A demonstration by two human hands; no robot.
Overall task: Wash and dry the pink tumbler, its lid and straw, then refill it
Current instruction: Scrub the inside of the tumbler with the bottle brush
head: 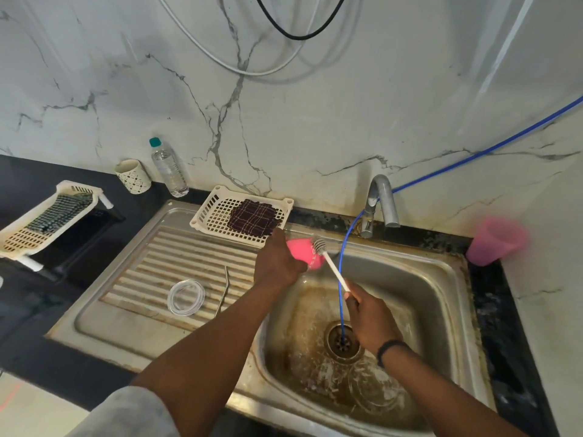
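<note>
**Tumbler under the brush: handling notes**

Tumbler [305, 252], pink, lies on its side above the back left corner of the sink basin [441, 298], its mouth turned toward the brush. Your left hand [277, 263] wraps it from above, the grip closed round the body; most of the wall is hidden under your fingers. Your right hand [369, 313] is clenched on the white handle of the bottle brush [328, 261], whose bristle head sits at the tumbler's rim.

Judged from these surfaces, the tumbler is light and rigid but will be slick when wet. Keep your hold across the middle of the body, not at the rim, where the brush needs room. It does not look fragile, though a drop into the steel basin would be noisy and could scuff it.

The clear lid [186, 297] and the bent metal straw [224, 288] lie apart on the ribbed drainboard [151, 269], just left of your left forearm; whether they have been washed cannot be told. The straw is thin and may roll between the ribs; pick it up near its bend.

Further out: a blue hose [342, 269] runs from the tap [380, 203] into the drain, a folded cloth [255, 217] rests in a white basket [208, 216] behind the drainboard, and a second pink cup [495, 241] stands on the counter [492, 294] at right.
</note>
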